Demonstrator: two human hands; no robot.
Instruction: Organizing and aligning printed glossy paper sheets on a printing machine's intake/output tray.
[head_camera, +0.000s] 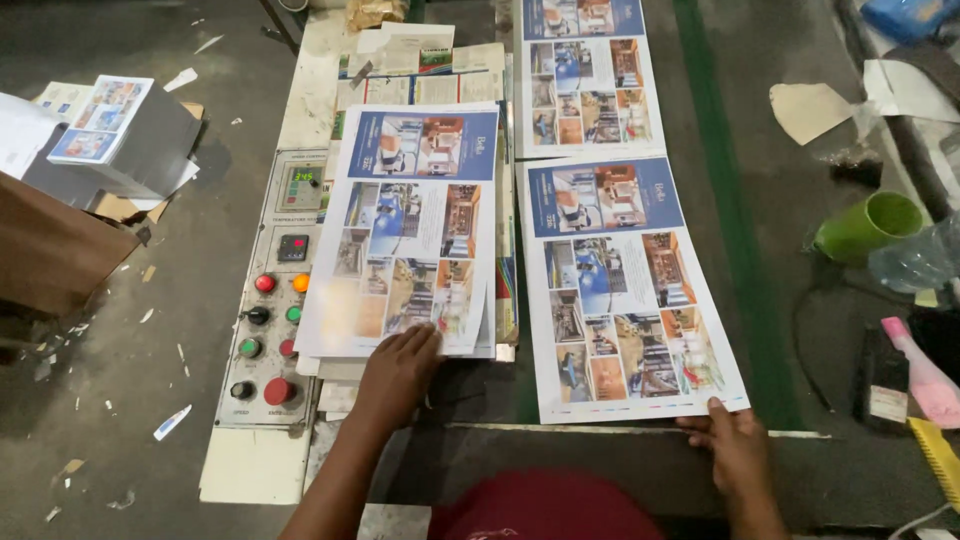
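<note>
1. At the near edge of the work surface, the left hand (398, 372) lies flat, palm down, fingers spread loosely on the lower edge of a stack of printed sheets (415, 225); it presses on the paper and grips nothing.
2. The right hand (738, 448) is at the bottom right corner of a single printed sheet (625, 290), fingers curled at the paper's edge; whether the thumb pinches the corner from beneath cannot be told.
3. Both papers carry the same layout: a blue band on top with small photos of rooms below. The stack sits left of the single sheet, with a narrow gap between them.
4. Beyond the single sheet lies 1 more printed sheet (588, 75) of the same kind, its near edge touching or just overlapping the single sheet's top.
5. Just left of the stack is a grey control panel (275, 300) with red, green, orange and black buttons and 2 small displays.
6. Farther left, on the dirty floor (180, 320) strewn with paper scraps, stand a brown box (55, 250) and a pile of sheets (105, 125).
7. To the right run a green stripe (735, 230) and, well apart, a green cup (868, 228) on its side and a pink bottle (925, 375).
</note>
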